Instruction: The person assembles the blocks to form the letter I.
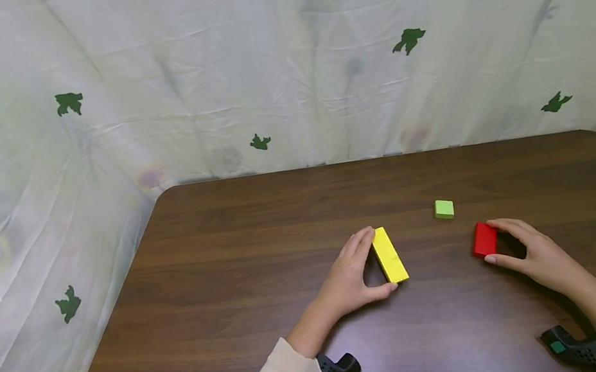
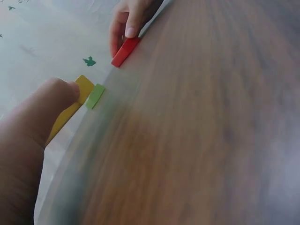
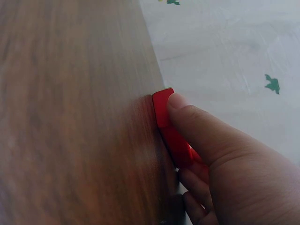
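My left hand (image 1: 350, 275) pinches a long yellow block (image 1: 390, 256) by its two ends, thumb at the near end and fingertips at the far end. To the right, my right hand (image 1: 537, 252) grips a shorter red block (image 1: 484, 239) between thumb and fingers. In the right wrist view the red block (image 3: 171, 129) sits low against the tabletop, with the thumb on its end. A small light green block (image 1: 444, 209) lies farther back, between the two held blocks and touched by neither hand. The left wrist view shows the yellow block (image 2: 65, 117) partly hidden behind the thumb.
The brown wooden table (image 1: 227, 256) has rounded far corners. A pale curtain (image 1: 280, 72) with green leaf-like patches hangs behind it and along the left side. Black devices (image 1: 340, 370) are strapped to both wrists.
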{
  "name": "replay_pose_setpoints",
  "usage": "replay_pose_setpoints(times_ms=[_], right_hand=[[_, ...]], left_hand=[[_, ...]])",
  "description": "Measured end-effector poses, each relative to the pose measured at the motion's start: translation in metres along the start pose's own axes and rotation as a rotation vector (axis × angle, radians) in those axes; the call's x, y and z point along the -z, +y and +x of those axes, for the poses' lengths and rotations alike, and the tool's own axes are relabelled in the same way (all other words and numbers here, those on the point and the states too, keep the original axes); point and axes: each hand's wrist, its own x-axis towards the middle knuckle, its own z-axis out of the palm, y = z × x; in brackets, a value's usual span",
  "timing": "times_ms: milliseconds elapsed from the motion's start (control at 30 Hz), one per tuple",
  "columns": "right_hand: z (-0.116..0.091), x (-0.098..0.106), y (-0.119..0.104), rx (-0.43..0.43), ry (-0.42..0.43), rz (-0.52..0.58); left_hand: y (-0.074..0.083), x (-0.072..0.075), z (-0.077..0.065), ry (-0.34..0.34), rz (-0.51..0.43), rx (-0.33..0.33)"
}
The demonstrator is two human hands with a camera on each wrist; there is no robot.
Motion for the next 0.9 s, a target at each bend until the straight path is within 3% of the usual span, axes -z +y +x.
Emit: replay_pose_setpoints(times_ms=[567,900], right_hand=[[0.0,0.001,-0.001,0.0,-0.002,-0.006],[0.0,0.001,-0.003,0.016,0.012,-0.003]], left_hand=[[-0.014,0.006,-0.009,-0.12,-0.037,0.069],[-0.014,0.012,-0.009,-0.225,-0.078,0.11]])
